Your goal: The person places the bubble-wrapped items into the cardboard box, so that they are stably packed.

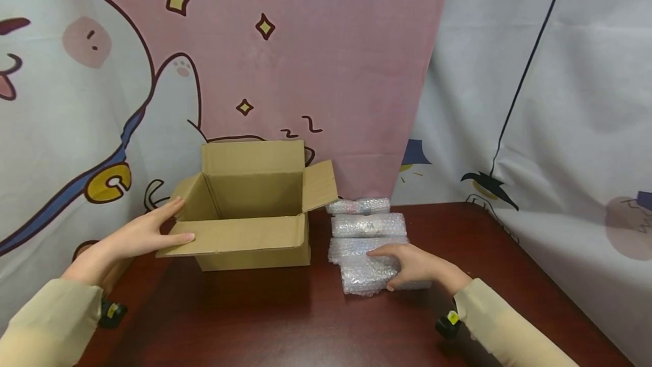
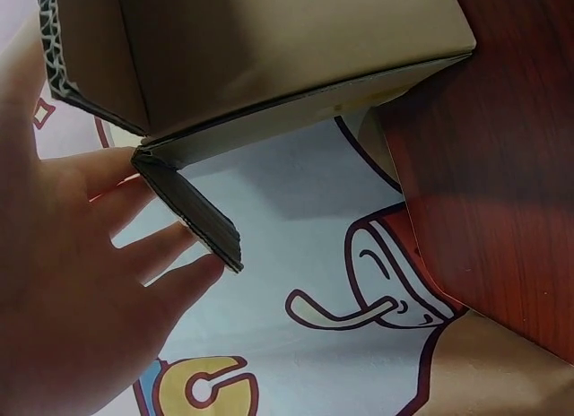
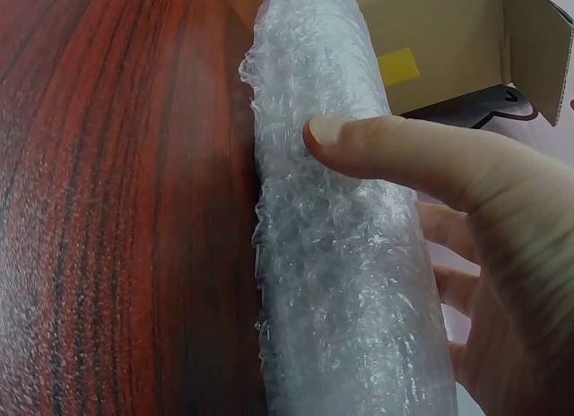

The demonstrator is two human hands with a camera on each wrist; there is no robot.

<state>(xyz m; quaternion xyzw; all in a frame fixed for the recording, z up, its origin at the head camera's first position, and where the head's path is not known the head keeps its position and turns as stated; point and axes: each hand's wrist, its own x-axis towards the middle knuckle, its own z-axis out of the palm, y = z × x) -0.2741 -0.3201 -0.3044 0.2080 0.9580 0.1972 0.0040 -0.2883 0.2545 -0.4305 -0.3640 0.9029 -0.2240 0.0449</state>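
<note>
An open cardboard box (image 1: 254,242) stands on the table with its flaps folded outward. My left hand (image 1: 145,234) is at its left side, with the thumb on the front flap (image 1: 239,235) and the fingers against the left flap (image 2: 193,214). To the right of the box, several bubble-wrapped rolls (image 1: 369,225) lie in a row from back to front. Around the nearest bubble-wrapped roll (image 3: 332,273) my right hand (image 1: 415,265) has its grip, thumb on the near side and fingers on the far side. What is inside the wrap is hidden.
The dark red wooden table (image 1: 244,321) carries everything. Behind it hangs a printed cloth (image 1: 346,72), pink and white, close to the back of the box. More white cloth (image 1: 570,129) borders the table on the right. A yellow patch (image 3: 399,66) marks the box's side.
</note>
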